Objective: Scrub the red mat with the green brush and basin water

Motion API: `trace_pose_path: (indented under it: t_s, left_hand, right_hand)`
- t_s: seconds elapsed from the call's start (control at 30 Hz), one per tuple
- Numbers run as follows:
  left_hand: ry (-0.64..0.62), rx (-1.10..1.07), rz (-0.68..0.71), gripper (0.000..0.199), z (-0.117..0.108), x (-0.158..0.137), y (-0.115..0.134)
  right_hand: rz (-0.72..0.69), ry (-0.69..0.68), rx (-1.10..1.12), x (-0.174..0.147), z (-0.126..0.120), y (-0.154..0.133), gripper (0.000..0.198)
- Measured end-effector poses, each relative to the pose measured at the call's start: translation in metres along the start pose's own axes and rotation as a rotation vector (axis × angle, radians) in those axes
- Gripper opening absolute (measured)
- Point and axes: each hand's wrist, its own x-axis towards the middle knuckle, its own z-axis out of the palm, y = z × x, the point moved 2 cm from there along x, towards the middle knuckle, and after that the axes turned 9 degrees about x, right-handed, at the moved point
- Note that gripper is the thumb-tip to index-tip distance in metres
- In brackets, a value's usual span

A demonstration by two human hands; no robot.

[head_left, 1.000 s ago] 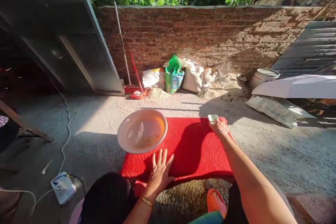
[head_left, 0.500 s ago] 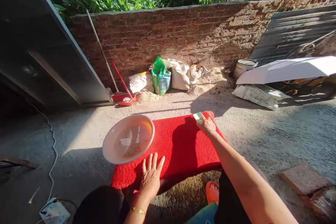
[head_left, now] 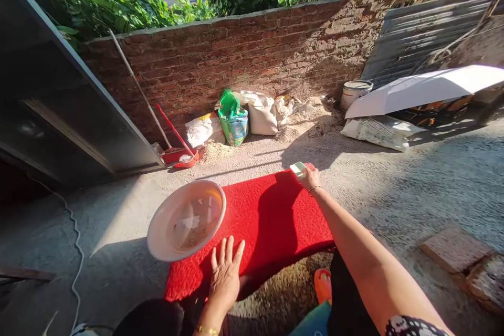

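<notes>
A red fuzzy cloth (head_left: 244, 210) lies spread over a low bench-like support. Near its far right corner, my right hand (head_left: 310, 177) is closed round a small pale green, flat-topped block (head_left: 298, 169), which looks like a scrubbing brush; its underside is hidden. My left hand (head_left: 225, 275) rests flat on the cloth's near edge, fingers spread, holding nothing. Just beyond those fingertips, a pale pink plastic basin (head_left: 157, 236) sits on the cloth's left end, with water and some sediment inside.
Against the brick wall (head_left: 165, 73) stand several sacks, among them a green bag (head_left: 234, 123), and a red dustpan (head_left: 185, 160). A white umbrella (head_left: 425, 89) covers things at right. Bricks (head_left: 454, 249) lie at lower right; a cable (head_left: 76, 241) runs along the left floor.
The view has tilted and shifted slightly. My right hand, with the pale green block, stays near the cloth's far right corner. My left hand remains flat near the front edge.
</notes>
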Motion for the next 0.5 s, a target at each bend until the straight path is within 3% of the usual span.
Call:
trace_pose_path:
  t_s: [0.1, 0.2, 0.3, 0.5]
  left_hand:
    - [0.006, 0.041, 0.001, 0.075, 0.001, 0.0, -0.003]
    - [0.005, 0.06, 0.006, 0.075, 0.001, 0.001, -0.005]
    - [-0.021, 0.055, 0.003, 0.076, -0.002, 0.001, -0.005]
    - [-0.018, 0.01, -0.008, 0.08, -0.011, 0.002, 0.001]
  right_hand:
    - [-0.123, -0.056, 0.029, -0.003, 0.024, -0.026, 0.043]
    - [-0.172, -0.097, 0.036, 0.001, 0.029, -0.033, 0.041]
    - [-0.102, -0.088, 0.024, 0.011, 0.014, -0.012, 0.043]
    - [0.166, 0.036, 0.018, 0.021, -0.035, 0.059, 0.042]
